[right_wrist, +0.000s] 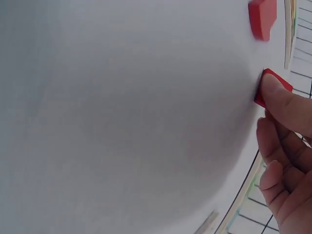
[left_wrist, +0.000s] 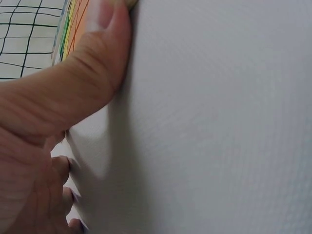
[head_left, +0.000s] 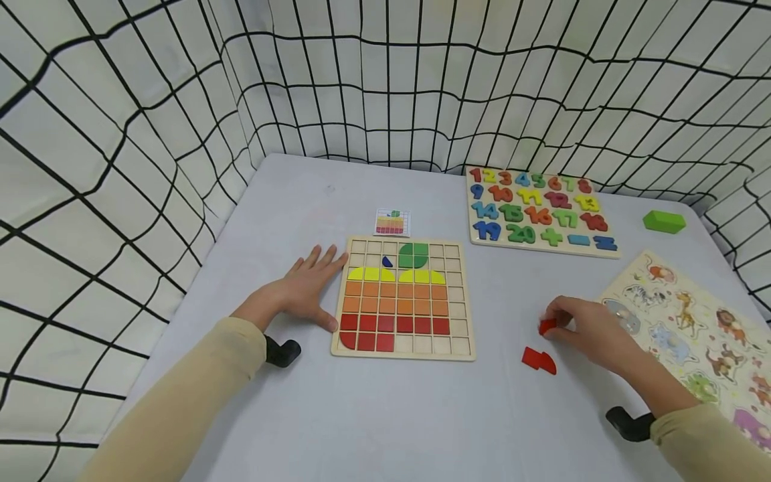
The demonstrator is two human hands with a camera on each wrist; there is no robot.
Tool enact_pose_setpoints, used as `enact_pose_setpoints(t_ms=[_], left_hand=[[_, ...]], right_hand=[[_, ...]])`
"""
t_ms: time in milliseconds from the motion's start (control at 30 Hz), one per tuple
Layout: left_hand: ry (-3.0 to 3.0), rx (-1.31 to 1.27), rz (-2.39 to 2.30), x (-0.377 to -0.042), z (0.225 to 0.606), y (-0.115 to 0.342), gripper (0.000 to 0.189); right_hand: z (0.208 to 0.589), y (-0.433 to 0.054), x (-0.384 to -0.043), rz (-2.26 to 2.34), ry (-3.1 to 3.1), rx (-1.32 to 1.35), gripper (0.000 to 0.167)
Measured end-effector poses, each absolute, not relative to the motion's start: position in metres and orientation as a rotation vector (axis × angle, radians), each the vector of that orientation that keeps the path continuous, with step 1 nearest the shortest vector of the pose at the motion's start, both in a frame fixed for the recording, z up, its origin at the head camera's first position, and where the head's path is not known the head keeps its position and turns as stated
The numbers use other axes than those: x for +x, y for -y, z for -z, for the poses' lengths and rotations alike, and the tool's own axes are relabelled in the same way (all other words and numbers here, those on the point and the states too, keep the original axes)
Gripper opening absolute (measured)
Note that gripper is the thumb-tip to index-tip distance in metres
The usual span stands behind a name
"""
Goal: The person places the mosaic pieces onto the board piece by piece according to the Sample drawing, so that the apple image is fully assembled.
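A wooden grid board point(head_left: 460, 314) lies mid-table, filled with green, yellow, orange and red tiles and one small blue piece point(head_left: 387, 262). Several cells along its bottom row and right column show bare wood. My left hand point(head_left: 306, 288) rests at the board's left edge, fingers spread, thumb touching the rim; in the left wrist view the thumb point(left_wrist: 92, 73) presses that edge. On the right, my right hand point(head_left: 593, 331) pinches a red tile point(right_wrist: 265, 92) between thumb and fingers, close to the tabletop. Nearer me lie loose red pieces point(head_left: 539, 360), one with a rounded corner.
A small picture card point(head_left: 392, 222) lies behind the board. Further right are a number puzzle point(head_left: 542, 211), a green block point(head_left: 664, 221) and an animal puzzle board point(head_left: 680, 335). Black netting point(head_left: 385, 87) surrounds the white table point(head_left: 361, 415).
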State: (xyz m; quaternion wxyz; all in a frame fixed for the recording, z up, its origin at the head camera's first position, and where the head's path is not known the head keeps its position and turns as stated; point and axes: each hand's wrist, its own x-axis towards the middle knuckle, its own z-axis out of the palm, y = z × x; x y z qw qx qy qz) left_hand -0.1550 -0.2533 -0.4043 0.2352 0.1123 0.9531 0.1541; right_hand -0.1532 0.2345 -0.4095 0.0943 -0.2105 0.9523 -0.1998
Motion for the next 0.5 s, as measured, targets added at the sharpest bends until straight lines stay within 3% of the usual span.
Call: enact_pose_setpoints(t_ms=[267,500], left_hand=[[-2.614,0.303,-0.419,-0.156,0.405,0.254,0.133],[-2.617,0.294,-0.428,-0.156,0.407,0.254,0.133]], right_hand=[[0.403,-0.179,-0.149,0.843,-2.73,-0.564,0.014],[0.396,-0.108,-0.142,0.929,-2.577,-0.672,0.011]])
